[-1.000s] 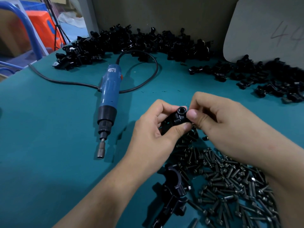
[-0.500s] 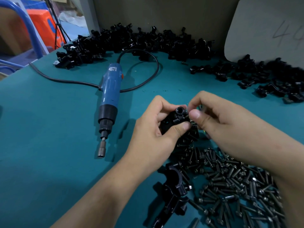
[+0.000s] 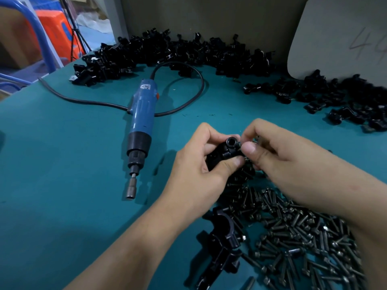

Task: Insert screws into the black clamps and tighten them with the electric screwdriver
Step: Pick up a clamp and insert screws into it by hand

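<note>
Here, left hand [image 3: 194, 174] grips the clamp [image 3: 225, 151], right hand [image 3: 289, 160] pinching it.

I read a plain teal table [image 3: 62, 164]. The blue electric screwdriver [image 3: 142, 114] has a black collar and a silvery bit, and its cable [image 3: 201, 88] is black. The black plastic clamp [image 3: 226, 151] I'm holding is glossy. There are dark grey metal screws [image 3: 293, 227] and an orange plastic stool [image 3: 54, 28].

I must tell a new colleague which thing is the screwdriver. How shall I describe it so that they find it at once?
On the teal table, look left of the left hand: the screwdriver lies there, tip toward the person. It is the only blue thing on the table, with a black cable looping from its far end; the clamps and screws are all dark.
</note>
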A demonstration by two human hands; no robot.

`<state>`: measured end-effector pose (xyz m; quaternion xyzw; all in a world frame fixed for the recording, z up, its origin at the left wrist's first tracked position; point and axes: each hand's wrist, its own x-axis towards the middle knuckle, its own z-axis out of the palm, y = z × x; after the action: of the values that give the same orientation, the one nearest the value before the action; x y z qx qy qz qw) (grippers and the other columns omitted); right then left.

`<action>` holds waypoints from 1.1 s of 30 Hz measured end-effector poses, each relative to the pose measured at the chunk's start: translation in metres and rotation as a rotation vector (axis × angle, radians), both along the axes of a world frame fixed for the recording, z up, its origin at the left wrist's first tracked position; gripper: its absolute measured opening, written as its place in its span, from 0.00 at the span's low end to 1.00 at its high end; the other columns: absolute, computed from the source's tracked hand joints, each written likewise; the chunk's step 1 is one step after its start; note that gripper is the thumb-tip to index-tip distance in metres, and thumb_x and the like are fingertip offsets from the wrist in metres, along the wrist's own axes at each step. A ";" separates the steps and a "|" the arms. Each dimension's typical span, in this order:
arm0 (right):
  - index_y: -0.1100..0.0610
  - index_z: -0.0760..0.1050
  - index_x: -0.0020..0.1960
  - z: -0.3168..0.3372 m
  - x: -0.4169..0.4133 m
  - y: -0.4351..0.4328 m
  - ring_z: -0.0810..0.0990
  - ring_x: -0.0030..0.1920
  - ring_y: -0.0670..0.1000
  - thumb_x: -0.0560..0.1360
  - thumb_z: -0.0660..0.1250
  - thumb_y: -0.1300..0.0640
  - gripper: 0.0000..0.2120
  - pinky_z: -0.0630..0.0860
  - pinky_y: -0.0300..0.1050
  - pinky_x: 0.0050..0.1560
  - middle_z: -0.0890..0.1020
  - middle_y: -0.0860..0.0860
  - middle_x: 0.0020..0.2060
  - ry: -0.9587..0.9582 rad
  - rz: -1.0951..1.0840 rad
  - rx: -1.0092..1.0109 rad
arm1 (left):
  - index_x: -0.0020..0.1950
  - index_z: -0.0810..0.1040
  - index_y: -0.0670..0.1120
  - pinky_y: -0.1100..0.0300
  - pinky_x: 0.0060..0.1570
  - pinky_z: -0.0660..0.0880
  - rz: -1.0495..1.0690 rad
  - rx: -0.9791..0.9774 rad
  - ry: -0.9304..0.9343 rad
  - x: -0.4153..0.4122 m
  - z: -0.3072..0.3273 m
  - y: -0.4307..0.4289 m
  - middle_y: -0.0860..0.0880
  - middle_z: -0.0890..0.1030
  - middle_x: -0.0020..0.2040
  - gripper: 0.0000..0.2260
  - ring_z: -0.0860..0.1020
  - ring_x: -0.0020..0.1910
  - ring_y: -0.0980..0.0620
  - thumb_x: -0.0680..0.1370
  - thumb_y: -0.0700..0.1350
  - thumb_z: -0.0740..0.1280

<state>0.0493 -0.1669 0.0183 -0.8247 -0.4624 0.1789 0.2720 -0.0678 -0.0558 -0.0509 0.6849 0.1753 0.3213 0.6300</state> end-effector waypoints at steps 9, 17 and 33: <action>0.54 0.73 0.40 -0.002 0.000 0.004 0.65 0.22 0.43 0.77 0.50 0.32 0.27 0.63 0.36 0.24 0.70 0.49 0.23 0.007 -0.007 0.006 | 0.47 0.75 0.53 0.36 0.56 0.80 0.007 0.014 -0.005 0.000 0.000 -0.001 0.50 0.87 0.50 0.09 0.86 0.50 0.45 0.75 0.42 0.73; 0.52 0.72 0.40 -0.003 -0.002 0.005 0.68 0.24 0.42 0.82 0.56 0.43 0.18 0.67 0.35 0.27 0.71 0.43 0.24 -0.020 0.018 0.042 | 0.48 0.75 0.51 0.32 0.51 0.79 0.003 0.015 -0.008 0.000 0.000 -0.002 0.50 0.87 0.49 0.09 0.84 0.48 0.36 0.74 0.43 0.73; 0.26 0.76 0.50 0.043 0.001 -0.053 0.81 0.37 0.36 0.56 0.61 0.23 0.24 0.80 0.47 0.44 0.81 0.29 0.42 -0.017 -0.047 -0.214 | 0.59 0.75 0.50 0.47 0.67 0.78 -0.059 -0.250 -0.141 -0.006 0.009 0.003 0.46 0.87 0.57 0.11 0.84 0.61 0.47 0.81 0.38 0.70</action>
<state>0.0498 -0.2203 0.0617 -0.8611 -0.4236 0.2142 0.1824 -0.0741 -0.0530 -0.0419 0.5816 0.1490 0.3256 0.7305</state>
